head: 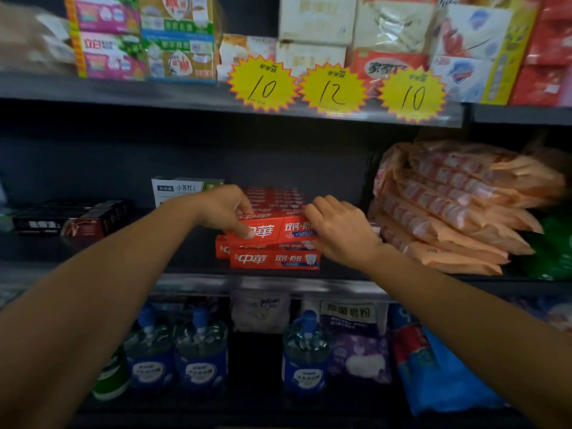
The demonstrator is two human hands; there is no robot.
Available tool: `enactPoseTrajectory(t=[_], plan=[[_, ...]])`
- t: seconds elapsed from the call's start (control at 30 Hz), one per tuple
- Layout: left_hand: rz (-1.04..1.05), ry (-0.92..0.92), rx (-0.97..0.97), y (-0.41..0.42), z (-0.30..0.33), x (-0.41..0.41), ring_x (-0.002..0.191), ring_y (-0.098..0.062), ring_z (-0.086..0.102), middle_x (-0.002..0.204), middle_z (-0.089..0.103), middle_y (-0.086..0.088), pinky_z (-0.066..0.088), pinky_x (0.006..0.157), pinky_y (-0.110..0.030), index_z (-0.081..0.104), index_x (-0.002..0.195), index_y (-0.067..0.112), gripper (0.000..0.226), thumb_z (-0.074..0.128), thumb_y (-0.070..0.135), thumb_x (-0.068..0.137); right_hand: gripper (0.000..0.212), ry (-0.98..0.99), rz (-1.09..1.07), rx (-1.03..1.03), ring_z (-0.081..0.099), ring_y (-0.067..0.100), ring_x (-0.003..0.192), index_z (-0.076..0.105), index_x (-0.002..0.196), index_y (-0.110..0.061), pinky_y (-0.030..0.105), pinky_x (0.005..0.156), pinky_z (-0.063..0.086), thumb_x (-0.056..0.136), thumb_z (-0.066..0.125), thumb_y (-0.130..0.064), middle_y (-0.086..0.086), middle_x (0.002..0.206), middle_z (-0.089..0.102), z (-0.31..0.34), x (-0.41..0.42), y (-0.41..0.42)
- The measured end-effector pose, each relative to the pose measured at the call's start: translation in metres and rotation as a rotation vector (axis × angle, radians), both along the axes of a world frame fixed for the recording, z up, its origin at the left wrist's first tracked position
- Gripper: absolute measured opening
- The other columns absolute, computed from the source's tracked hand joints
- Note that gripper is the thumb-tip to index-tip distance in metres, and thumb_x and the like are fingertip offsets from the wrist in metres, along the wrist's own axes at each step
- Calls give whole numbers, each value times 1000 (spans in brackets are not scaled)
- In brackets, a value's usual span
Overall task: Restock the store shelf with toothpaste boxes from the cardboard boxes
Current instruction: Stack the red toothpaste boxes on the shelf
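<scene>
Standing wide and dark, the shelf (93,258) holds a pile of red toothpaste boxes (274,259) (near its front edge). On top lies one red box (272,229), gripped by the left hand (224,209) and right hand (339,226) at its ends.

Back wall: you faced a dark panel (278,156) behind the shelves.
Shelf edge: grey metal (185,97), carrying yellow price tags (334,88).
Light: dim.

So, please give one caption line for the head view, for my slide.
Both hands, left and right, hold a red toothpaste box above the red stack on the middle shelf.
</scene>
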State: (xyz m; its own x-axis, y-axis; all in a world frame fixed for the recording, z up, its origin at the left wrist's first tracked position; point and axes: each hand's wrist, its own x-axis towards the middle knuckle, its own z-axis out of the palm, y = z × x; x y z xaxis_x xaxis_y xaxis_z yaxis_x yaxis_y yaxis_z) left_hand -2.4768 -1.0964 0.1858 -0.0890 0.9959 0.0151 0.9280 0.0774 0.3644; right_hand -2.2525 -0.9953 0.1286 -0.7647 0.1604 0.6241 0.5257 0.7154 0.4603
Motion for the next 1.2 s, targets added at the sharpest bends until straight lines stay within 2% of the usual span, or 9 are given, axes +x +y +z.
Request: enactPoseTrajectory(t=[0.1, 0.2, 0.3, 0.47, 0.63, 0.7, 0.93, 1.07, 1.2], plan=[[26, 25, 54, 4, 4, -9, 91, -11, 67, 98, 71, 5, 53, 92, -37, 69, 104, 17, 34, 82, 23, 73, 60, -60, -44, -207, 52, 20, 105, 47, 121, -14, 39, 81, 52, 75, 75, -42, 4, 118, 53, 16, -4, 5], [41, 85, 95, 9, 11, -19, 85, -9, 65, 95, 71, 5, 53, 89, -36, 70, 104, 16, 33, 81, 23, 73, 62, -106, -84, -410, 46, 19, 116, 41, 128, -19, 41, 89, 49, 79, 72, -40, 1, 127, 47, 37, -8, 16], [40, 98, 116, 17, 16, -26, 86, -11, 65, 95, 71, 3, 52, 89, -37, 69, 102, 16, 32, 81, 23, 74, 51, -124, -92, -481, 49, 20, 112, 44, 126, -20, 42, 88, 49, 83, 69, -30, 2, 124, 50, 53, -18, 30], [58, 125, 117, 33, 19, -33, 99, -16, 61, 104, 65, 2, 50, 92, -38, 64, 111, 15, 38, 78, 24, 77, 37, -146, -92, -498, 55, 22, 102, 53, 112, -16, 38, 82, 50, 81, 72, -21, 4, 115, 57, 64, -41, 48], [60, 134, 101, 53, 1, -49, 96, -14, 62, 101, 65, 4, 49, 89, -34, 65, 110, 17, 36, 78, 23, 77, 35, -174, -134, -583, 57, 20, 102, 54, 110, -16, 39, 83, 52, 81, 74, -21, 2, 116, 57, 51, -59, 66], [68, 121, 87, 62, -11, -55, 96, -14, 63, 100, 67, 5, 49, 92, -37, 66, 108, 18, 34, 78, 22, 77, 34, -199, -142, -586, 57, 20, 102, 55, 110, -17, 39, 84, 52, 81, 73, -22, 2, 115, 58, 42, -65, 73], [94, 97, 46, 88, -41, -64, 106, -16, 60, 115, 66, 2, 46, 99, -42, 64, 114, 19, 43, 80, 23, 74, 29, -253, -164, -611, 58, 18, 99, 57, 108, -18, 37, 82, 52, 83, 70, -23, -1, 112, 59, 16, -76, 95], [132, 98, 79, 96, -49, -67, 114, -17, 55, 123, 60, -1, 44, 101, -37, 59, 122, 16, 55, 82, 21, 72, 25, -275, -168, -591, 57, 17, 95, 55, 103, -19, 33, 77, 49, 83, 69, -23, -1, 110, 59, 10, -77, 102], [137, 161, 116, 95, -47, -68, 106, -16, 56, 117, 61, -2, 45, 96, -34, 59, 121, 16, 54, 81, 19, 72, 24, -265, -165, -576, 57, 17, 92, 57, 103, -18, 36, 77, 52, 83, 69, -24, 0, 108, 60, 6, -79, 104]])
